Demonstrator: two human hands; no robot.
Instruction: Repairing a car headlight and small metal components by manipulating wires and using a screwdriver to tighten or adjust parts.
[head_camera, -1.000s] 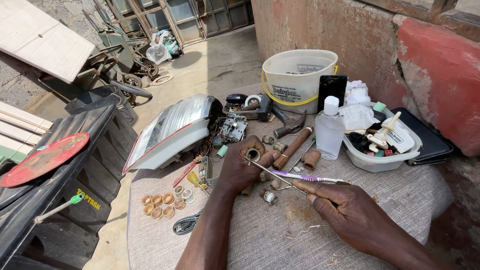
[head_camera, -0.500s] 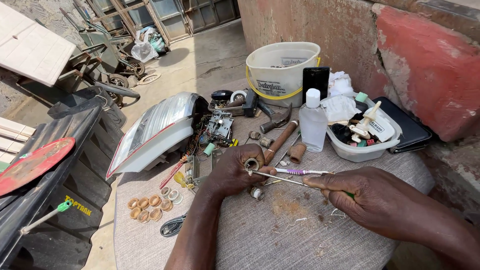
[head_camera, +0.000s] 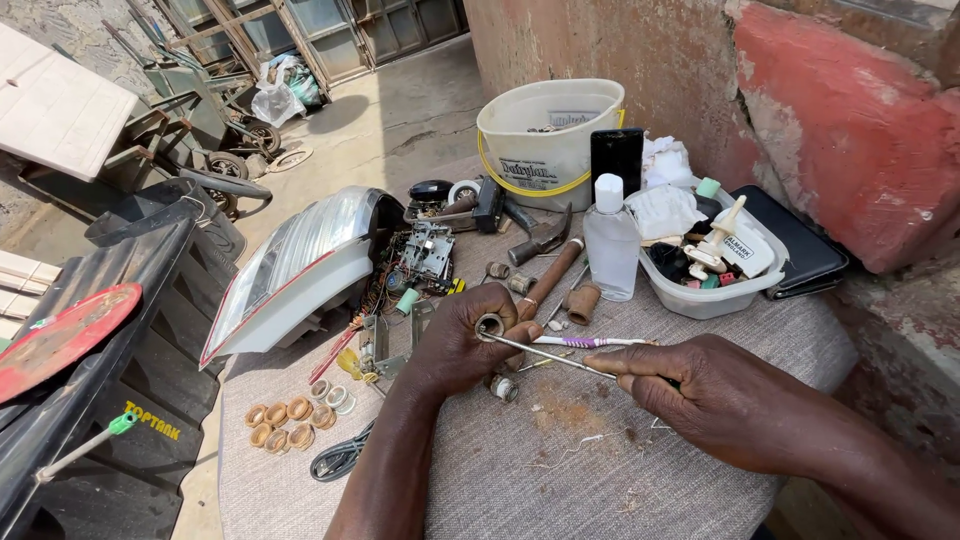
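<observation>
1. Left hand (head_camera: 455, 345): we pinch a small metal ring (head_camera: 490, 326) above the counter (head_camera: 520, 470).
2. Right hand (head_camera: 720, 395): we grip a thin metal rod (head_camera: 545, 352), its tip touching the ring.
3. Clear bottle (head_camera: 610, 240) stands behind.

You are at an outdoor repair workshop set in a paved yard. Your cloth-covered worktop (head_camera: 560, 470) stands against a weathered red wall (head_camera: 850, 110), strewn with a hammer (head_camera: 545, 238), a bare circuit board (head_camera: 428, 250) and a car tail lamp (head_camera: 300, 270). At ten o'clock, carts (head_camera: 190, 130) and scrap stand on the concrete.
</observation>
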